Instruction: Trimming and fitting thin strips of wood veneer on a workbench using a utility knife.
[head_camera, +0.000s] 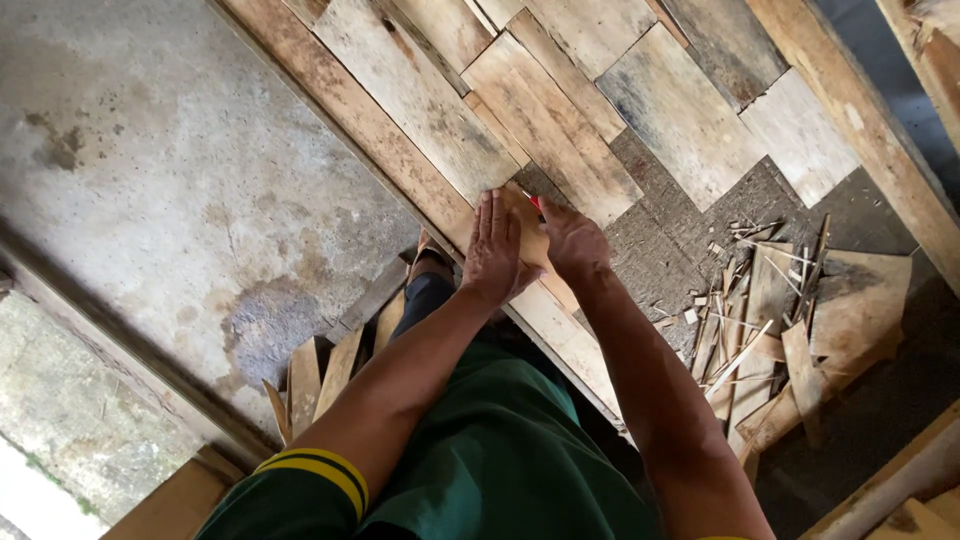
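Observation:
My left hand lies flat, fingers together, pressing a small piece of wood against the long wooden frame board. My right hand is closed around a small red tool, only a sliver of which shows at the piece's far edge. The piece sits at the gap beside several weathered planks laid side by side over a dark rough backing.
A heap of wood offcuts and splinters lies to the right on the backing. More short boards lean by my leg below the frame. Bare stained concrete floor spreads to the left. A thick beam borders the right side.

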